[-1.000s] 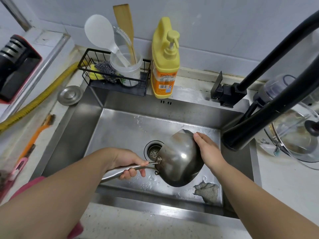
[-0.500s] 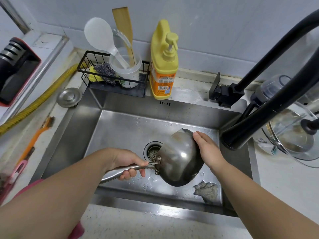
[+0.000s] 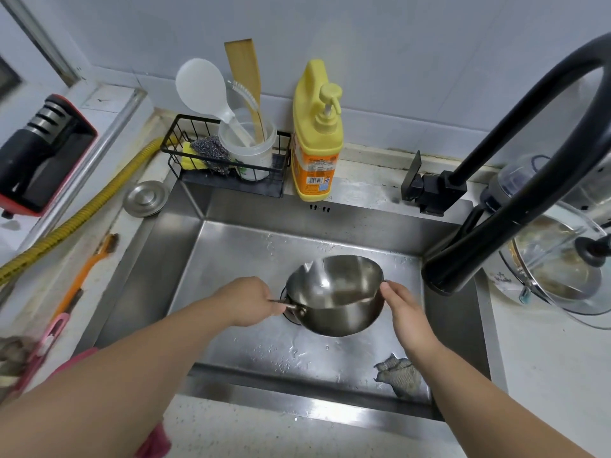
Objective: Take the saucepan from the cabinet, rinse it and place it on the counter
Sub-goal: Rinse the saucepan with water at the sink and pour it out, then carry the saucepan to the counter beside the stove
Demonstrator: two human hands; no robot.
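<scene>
**Saucepan held over sink, mouth up**

Saucepan [image 3: 334, 295] is above the sink [image 3: 185, 246] basin, roughly over the drain, which it mostly hides. Opening faces up and slightly toward 12 o'clock; interior visible, shiny steel. Can't tell if there's water in it.

Left hand [image 3: 246, 300] at 9 o'clock of the pan, fingers curled round the handle [image 3: 284, 304]; only a short stub of handle shows between fist and pan wall. Right hand [image 3: 401, 309] at 3 o'clock of the pan, fingers straight, fingertips touching the outer wall just below the rim. Not wrapped round anything.

Black faucet [image 3: 515, 206] arches in from 2 o'clock; spout end sits at 3 o'clock of the pan, apart from it. No stream visible. Droplets on the sink floor.

Grey rag [image 3: 398, 375] lies on the sink floor at 5 o'clock of the pan, near the front wall.

Behind the sink at 12 o'clock: yellow soap bottle [image 3: 315, 137] with pump, upright. Just beside it at 11 o'clock, black wire rack [image 3: 198, 127] holding a cup with white rice paddle [image 3: 201, 87], wooden spatula and a small brush, plus steel wool and a yellow sponge.

Round metal drain lid [image 3: 145, 198] on the counter at the sink's 10 o'clock corner. Orange brush [image 3: 82, 276] along the left edge. Glass pot lid [image 3: 562, 266] at 3 o'clock.
</scene>
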